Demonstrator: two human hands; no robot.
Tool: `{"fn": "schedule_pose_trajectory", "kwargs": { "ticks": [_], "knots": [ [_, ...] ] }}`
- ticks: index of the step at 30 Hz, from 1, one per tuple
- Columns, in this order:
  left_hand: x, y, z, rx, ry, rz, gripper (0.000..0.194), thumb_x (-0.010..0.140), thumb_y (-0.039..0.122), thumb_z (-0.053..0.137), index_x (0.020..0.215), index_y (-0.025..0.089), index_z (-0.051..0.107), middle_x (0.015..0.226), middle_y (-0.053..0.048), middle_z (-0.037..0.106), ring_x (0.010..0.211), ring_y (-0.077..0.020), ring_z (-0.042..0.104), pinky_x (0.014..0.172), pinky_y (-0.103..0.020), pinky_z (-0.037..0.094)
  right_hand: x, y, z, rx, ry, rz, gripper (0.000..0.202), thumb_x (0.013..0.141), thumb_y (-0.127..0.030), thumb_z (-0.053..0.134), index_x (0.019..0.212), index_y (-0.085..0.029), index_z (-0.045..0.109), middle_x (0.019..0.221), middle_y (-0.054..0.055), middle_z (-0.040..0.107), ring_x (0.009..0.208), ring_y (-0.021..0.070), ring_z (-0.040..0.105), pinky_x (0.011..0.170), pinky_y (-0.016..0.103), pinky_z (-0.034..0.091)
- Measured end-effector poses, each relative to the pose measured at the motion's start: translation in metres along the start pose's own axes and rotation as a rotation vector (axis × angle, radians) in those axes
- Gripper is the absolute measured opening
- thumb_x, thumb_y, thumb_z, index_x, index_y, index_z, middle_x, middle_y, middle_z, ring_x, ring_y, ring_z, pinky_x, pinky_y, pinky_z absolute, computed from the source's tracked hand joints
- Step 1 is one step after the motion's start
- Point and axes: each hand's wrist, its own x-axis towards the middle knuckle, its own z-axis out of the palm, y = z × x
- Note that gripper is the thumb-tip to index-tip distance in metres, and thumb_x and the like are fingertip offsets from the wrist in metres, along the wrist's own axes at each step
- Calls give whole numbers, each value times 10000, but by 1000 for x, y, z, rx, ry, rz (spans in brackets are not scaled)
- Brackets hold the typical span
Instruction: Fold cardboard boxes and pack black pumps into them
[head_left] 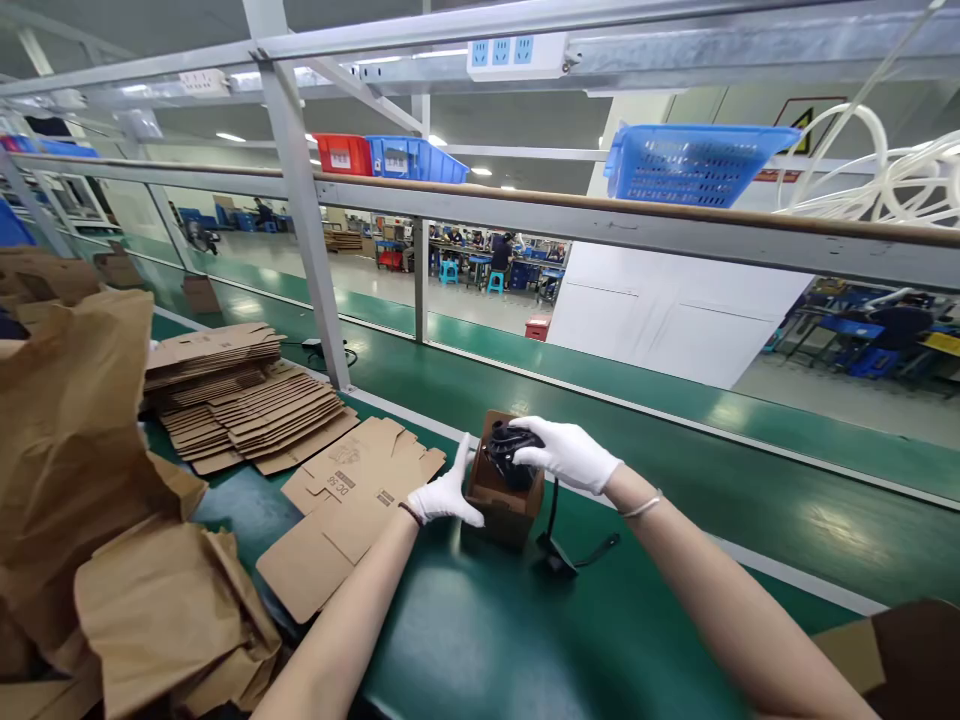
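Observation:
A small open cardboard box stands on the green bench. My right hand, in a white glove, grips a black device at the box's mouth, partly inside it. From the device a black cable hangs over the box's right side to a black plug-like part lying on the bench. My left hand, also gloved, is spread at the box's left side, thumb and fingers apart. Whether its fingertips touch the box is hard to tell.
Flat cardboard blanks and a stack of folded ones lie left of the box. Crumpled brown paper fills the far left. A metal frame post rises behind; another carton sits at lower right.

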Motion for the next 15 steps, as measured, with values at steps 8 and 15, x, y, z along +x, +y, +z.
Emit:
{"fn": "schedule_pose_trajectory", "kwargs": {
  "ticks": [8,15],
  "knots": [
    [9,0,32,16,45,103,1400,531,301,885,1527,255,-98,1590,-169,166,1456,-372,196,1182,-555,201,44,-7,13,-476,-567,29,474,834,-494,595,1235,-246,639,1097,98,713,973,283,678,765,334,502],
    [9,-3,42,30,64,56,1380,549,271,851,1521,232,-127,1584,-181,173,1451,-348,226,1168,-546,251,72,-1,65,-484,-821,35,352,678,-308,770,1009,-189,751,834,58,742,774,256,698,726,338,521]
  ]
}}
